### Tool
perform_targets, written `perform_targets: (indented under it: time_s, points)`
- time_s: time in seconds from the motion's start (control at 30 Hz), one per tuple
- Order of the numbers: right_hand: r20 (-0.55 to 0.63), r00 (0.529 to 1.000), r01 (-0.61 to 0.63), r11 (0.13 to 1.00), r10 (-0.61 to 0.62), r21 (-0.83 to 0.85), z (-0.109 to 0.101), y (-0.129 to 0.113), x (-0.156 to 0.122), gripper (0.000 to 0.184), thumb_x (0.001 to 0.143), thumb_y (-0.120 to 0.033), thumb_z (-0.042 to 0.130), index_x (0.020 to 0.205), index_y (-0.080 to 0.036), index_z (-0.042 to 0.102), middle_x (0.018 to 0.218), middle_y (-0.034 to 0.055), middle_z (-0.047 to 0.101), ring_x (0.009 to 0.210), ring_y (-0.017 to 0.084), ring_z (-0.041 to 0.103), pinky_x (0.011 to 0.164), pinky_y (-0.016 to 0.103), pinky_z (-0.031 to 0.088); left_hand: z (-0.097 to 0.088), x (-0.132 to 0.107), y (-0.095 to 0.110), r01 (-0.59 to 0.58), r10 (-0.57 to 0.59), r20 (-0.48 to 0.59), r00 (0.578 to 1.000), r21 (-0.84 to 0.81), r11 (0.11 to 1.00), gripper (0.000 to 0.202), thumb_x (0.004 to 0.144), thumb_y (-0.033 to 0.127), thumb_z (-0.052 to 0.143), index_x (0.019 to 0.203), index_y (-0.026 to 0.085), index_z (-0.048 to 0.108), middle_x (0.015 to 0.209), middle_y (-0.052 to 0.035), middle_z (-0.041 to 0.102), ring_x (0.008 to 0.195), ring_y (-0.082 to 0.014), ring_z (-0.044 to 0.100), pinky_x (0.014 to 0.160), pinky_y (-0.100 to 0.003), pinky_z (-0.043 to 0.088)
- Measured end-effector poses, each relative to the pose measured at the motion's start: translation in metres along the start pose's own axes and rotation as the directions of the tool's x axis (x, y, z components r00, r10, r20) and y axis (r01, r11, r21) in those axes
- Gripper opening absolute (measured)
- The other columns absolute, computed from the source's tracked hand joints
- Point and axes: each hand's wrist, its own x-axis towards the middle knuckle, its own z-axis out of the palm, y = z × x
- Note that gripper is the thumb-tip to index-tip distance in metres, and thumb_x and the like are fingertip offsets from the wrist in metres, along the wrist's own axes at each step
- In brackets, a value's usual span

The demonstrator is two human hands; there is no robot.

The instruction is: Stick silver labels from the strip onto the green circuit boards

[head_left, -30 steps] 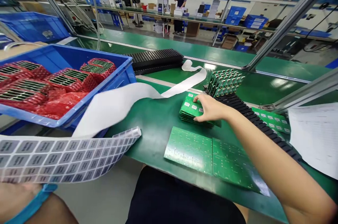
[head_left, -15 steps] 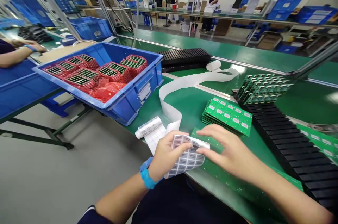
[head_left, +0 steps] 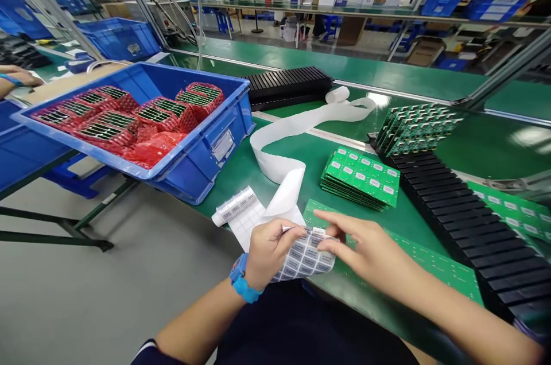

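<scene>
My left hand (head_left: 269,253), with a blue band at the wrist, pinches a strip of printed labels (head_left: 307,257), which curls over toward me. Close to the strip's right edge is my right hand (head_left: 361,244), its index finger stretched out and its thumb apart from it; whether the thumb touches the labels I cannot tell. The label roll (head_left: 236,205) lies at the table edge, left of my left hand. A long white backing strip (head_left: 275,167) runs away from it across the table. Under my right forearm are flat green circuit boards (head_left: 443,261).
A stack of labelled green circuit boards (head_left: 361,178) lies beyond my right hand. Further right, a black slotted rack (head_left: 447,204) holds upright boards (head_left: 417,129). At left stands a blue crate (head_left: 232,124) with red bubble-wrapped boards (head_left: 157,115). Another person's hand (head_left: 19,75) shows at far left.
My view has shifted, so the crate and boards sit further left. The label strip's top edge is bent lower, and a small white label stands out near my right fingers.
</scene>
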Motion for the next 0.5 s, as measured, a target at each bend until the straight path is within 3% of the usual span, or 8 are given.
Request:
perform_targets:
  time_s: [0.2,0.37,0.43,0.5]
  points:
    - [0.048,0.999,-0.028,0.999,0.027,0.017,-0.010,-0.003,0.000,0.009,0.088,-0.024,0.050,0.087,-0.018,0.056,0.087,0.0019,0.051,0.081,0.010,0.048,0.070,0.025,0.040,-0.001,-0.001,-0.003,-0.107,0.107,0.040,0.993,0.007,0.994,0.008,0.079,0.010,0.057,0.081,0.015,0.062,0.076,0.0049,0.063,0.069,-0.0024,0.059,0.065,-0.008,0.044]
    - [0.044,0.999,0.007,1.000,-0.006,-0.017,-0.005,0.001,0.000,0.008,0.088,-0.024,0.050,0.091,-0.019,0.055,0.090,0.0015,0.051,0.084,0.010,0.047,0.072,0.026,0.039,-0.006,-0.003,-0.005,-0.247,0.242,0.086,0.966,0.042,0.968,0.016,0.078,0.008,0.058,0.092,0.015,0.059,0.084,0.0025,0.064,0.077,-0.0055,0.059,0.070,-0.014,0.044]
    - [-0.008,0.997,0.082,0.996,-0.082,-0.038,-0.001,0.002,0.000,0.006,0.088,-0.020,0.050,0.088,-0.017,0.055,0.087,0.0026,0.051,0.082,0.011,0.047,0.070,0.026,0.040,-0.007,-0.004,-0.006,-0.295,0.290,0.088,0.953,0.055,0.954,0.016,0.078,0.008,0.057,0.093,0.014,0.059,0.084,0.0019,0.063,0.076,-0.0064,0.059,0.069,-0.016,0.044]
    - [-0.083,0.978,0.186,0.979,-0.194,-0.088,0.003,0.003,-0.001,0.006,0.087,-0.016,0.051,0.090,-0.016,0.056,0.086,0.0034,0.051,0.081,0.011,0.047,0.069,0.026,0.040,-0.008,-0.006,-0.006,-0.274,0.270,0.051,0.961,0.077,0.959,0.011,0.078,0.009,0.059,0.087,0.015,0.060,0.080,0.0029,0.063,0.073,-0.0056,0.059,0.067,-0.016,0.044]
